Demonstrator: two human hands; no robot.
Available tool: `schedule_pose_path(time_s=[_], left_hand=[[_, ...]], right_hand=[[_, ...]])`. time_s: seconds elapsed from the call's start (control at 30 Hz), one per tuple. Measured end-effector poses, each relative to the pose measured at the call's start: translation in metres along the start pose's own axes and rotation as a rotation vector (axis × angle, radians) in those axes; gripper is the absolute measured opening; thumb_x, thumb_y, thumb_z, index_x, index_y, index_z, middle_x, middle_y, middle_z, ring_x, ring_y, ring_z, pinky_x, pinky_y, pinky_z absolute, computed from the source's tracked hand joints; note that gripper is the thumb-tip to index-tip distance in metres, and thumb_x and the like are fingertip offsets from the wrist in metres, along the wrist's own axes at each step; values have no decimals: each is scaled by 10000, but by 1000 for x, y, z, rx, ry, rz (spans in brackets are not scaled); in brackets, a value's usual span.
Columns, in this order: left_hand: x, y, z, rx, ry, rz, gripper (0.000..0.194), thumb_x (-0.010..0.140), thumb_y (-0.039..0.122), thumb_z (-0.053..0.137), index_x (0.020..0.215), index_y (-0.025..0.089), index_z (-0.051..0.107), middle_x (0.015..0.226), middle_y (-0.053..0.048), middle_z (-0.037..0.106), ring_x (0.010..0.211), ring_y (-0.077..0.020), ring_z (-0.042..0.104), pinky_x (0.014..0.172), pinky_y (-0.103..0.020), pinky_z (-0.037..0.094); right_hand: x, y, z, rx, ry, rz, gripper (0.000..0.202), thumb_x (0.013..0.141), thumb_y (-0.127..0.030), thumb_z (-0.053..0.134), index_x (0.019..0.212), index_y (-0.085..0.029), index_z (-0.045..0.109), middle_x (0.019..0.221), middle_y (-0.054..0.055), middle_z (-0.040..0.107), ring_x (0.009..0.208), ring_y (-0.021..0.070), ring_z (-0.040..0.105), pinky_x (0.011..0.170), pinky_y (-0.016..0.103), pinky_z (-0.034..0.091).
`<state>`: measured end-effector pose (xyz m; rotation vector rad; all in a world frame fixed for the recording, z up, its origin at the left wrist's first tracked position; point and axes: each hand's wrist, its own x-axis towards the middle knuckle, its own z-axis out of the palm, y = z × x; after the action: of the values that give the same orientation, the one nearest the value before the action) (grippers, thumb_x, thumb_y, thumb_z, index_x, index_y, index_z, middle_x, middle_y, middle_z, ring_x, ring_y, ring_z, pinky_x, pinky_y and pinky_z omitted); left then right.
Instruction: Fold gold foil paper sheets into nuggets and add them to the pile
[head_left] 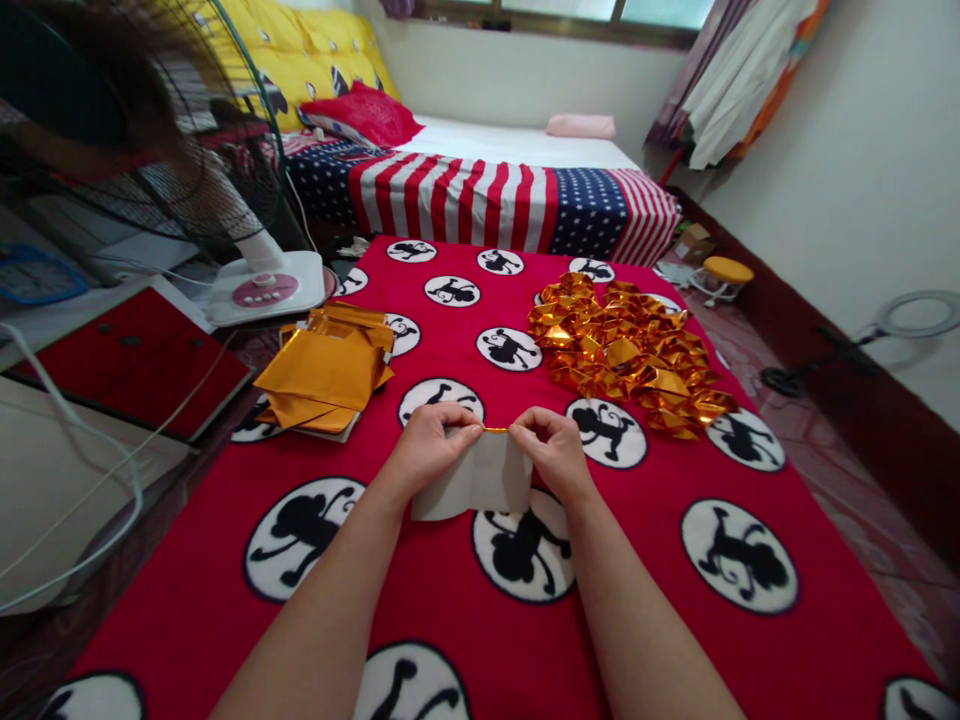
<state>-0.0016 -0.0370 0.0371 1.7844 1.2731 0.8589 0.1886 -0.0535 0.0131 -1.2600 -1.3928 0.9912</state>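
A sheet of gold foil paper [480, 480] hangs between my hands with its pale back facing me. Its far edge is turned over into a thin strip that shows shiny gold. My left hand [439, 440] pinches the left end of that edge between thumb and forefinger. At the right end, my right hand [553, 448] grips it in the same kind of pinch. To the left lies a stack of flat gold foil sheets [322, 370]. A heap of folded gold foil pieces [622, 345] covers the cloth at the right.
The table wears a red cloth [630, 600] with black monkey figures in white circles. A spinning fan [262, 280] stands at the left beside a red-fronted cabinet [135, 350]. A bed [480, 200] with a flag-patterned cover lies behind; a yellow stool [727, 270] stands right.
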Motion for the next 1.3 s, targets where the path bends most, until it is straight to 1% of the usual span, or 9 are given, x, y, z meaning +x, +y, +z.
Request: schedule_pose_path(time_s=[0.13, 0.27, 0.4, 0.6, 0.77, 0.87, 1.0, 1.17, 1.3], left_hand=[[-1, 1, 1, 39, 18, 1, 158, 778, 276, 620, 740, 154, 714, 791, -33, 734, 763, -176, 649, 741, -254, 462], [-2, 0, 3, 34, 12, -3, 161, 768, 290, 639, 723, 156, 716, 782, -31, 735, 759, -175, 652, 733, -253, 459], [-2, -1, 3, 30, 19, 4, 152, 764, 279, 640, 711, 156, 712, 773, -32, 730, 762, -177, 650, 724, -254, 456], [-2, -2, 5, 16, 4, 39, 146, 764, 268, 641, 704, 156, 713, 753, -38, 723, 741, -177, 648, 712, -260, 455], [-1, -3, 7, 21, -11, 65, 124, 759, 234, 634, 706, 158, 715, 743, -34, 715, 730, -169, 642, 702, -257, 452], [-1, -3, 8, 27, 8, 87, 116, 747, 219, 640, 680, 158, 712, 723, -33, 711, 717, -165, 641, 697, -252, 451], [-1, -4, 6, 23, 49, 99, 124, 744, 214, 644, 655, 154, 706, 713, -32, 706, 710, -160, 639, 695, -245, 450], [1, -5, 0, 10, 72, 44, 149, 749, 253, 648, 657, 153, 707, 706, -27, 707, 699, -157, 631, 663, -239, 441], [1, -4, -1, -1, 79, 11, 152, 741, 260, 648, 659, 151, 714, 714, -27, 715, 710, -163, 634, 671, -242, 444]], right_hand=[[0, 2, -1, 14, -19, -5, 171, 747, -261, 640, 617, -164, 586, 562, -33, 502, 528, 94, 429, 498, 222, 310], [-1, 2, -1, 27, -44, -23, 178, 760, -263, 638, 624, -163, 583, 579, -32, 509, 542, 92, 432, 510, 219, 313], [0, 1, 0, 48, -83, -18, 171, 769, -277, 641, 648, -163, 597, 593, -27, 526, 553, 96, 450, 515, 217, 322], [-2, -2, 2, 15, -165, 42, 184, 773, -320, 659, 702, -152, 638, 637, -4, 580, 582, 108, 489, 522, 214, 351], [-6, -6, 6, 5, -193, 26, 189, 777, -327, 658, 709, -151, 648, 642, -3, 588, 594, 111, 499, 527, 209, 357], [-6, -6, 8, -6, -196, 15, 190, 773, -319, 655, 691, -148, 658, 623, -4, 583, 583, 112, 498, 531, 214, 353], [-3, -2, 4, 10, -167, 27, 178, 759, -307, 660, 676, -150, 676, 614, 0, 596, 581, 121, 504, 535, 224, 353], [1, 5, -4, 62, -58, 43, 156, 730, -295, 689, 648, -162, 681, 596, -8, 604, 567, 122, 501, 544, 233, 356], [1, 5, -4, 75, 5, 49, 162, 719, -304, 710, 640, -165, 684, 579, -12, 599, 550, 120, 491, 538, 239, 357]])
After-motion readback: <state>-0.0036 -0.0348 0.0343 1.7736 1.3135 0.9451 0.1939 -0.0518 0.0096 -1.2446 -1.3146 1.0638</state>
